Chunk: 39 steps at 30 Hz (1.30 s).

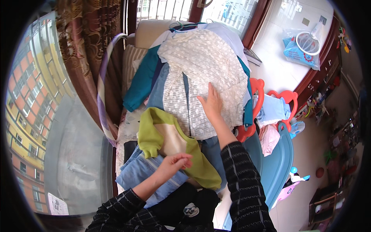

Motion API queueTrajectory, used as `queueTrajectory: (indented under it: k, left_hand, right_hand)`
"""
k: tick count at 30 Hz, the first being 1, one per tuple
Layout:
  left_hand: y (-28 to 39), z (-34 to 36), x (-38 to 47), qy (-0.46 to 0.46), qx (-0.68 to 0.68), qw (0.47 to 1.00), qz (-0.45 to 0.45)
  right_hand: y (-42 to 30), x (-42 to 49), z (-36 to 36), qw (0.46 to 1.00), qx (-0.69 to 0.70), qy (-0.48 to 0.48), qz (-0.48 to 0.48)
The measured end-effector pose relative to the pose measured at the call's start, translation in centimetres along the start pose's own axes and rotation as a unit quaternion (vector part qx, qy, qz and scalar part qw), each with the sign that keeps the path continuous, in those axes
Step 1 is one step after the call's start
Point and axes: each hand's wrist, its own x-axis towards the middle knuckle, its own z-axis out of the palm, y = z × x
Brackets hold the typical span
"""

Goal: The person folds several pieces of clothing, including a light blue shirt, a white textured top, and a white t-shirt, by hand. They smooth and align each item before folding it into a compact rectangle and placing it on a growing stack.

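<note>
My right hand (213, 104) lies flat, fingers spread, on a white patterned lace garment (203, 58) draped over a heap of clothes. My left hand (175, 163) is loosely curled over a yellow-green garment (200, 162) with a cream inner side. Its palm is turned away, so I cannot see whether anything is pinched in its fingers. Beneath that hand are light blue folded jeans (139, 171). A teal sleeve (142, 78) sticks out on the left of the heap. Blue denim (160, 87) shows between that sleeve and the lace.
A purple-and-white hoop (103, 87) leans by the curtain (87, 34) and window on the left. On the right, red-backed children's chairs (258, 95) hold a light blue garment (272, 107) and a pink cloth (270, 137). A blue plastic panel (279, 168) stands beside my right sleeve.
</note>
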Motion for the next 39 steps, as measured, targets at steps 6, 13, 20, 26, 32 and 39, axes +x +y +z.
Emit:
queueTrajectory:
  k: [6,13,20,26,32,39]
  left_hand:
    - [0.4,-1.9,-4.6,-0.014,0.029,0.999,-0.009]
    - [0.8,-3.2,-4.3,0.013,-0.016,1.0,0.004]
    - [0.8,-0.7,-1.0,0.022,-0.202,0.979,-0.003]
    - [-0.4,1.2,2.8,-0.006,-0.492,0.869,-0.045]
    - [-2.5,2.5,-1.7,-0.004,-0.382,0.915,-0.131]
    - [0.1,4.3,-8.8,-0.138,-0.364,0.905,-0.169]
  right_hand:
    - [1.7,2.6,2.9,0.986,-0.02,-0.107,0.124]
    - [2.6,3.1,-8.7,0.963,0.216,0.06,0.149]
    - [-3.8,-6.9,-24.8,0.813,0.488,-0.118,0.295]
    - [-11.3,-22.6,-32.6,0.764,0.456,-0.333,0.313]
    - [-14.3,-30.6,-34.3,0.684,0.392,-0.518,0.332]
    - [-3.8,-23.9,-31.0,0.86,0.333,-0.193,0.335]
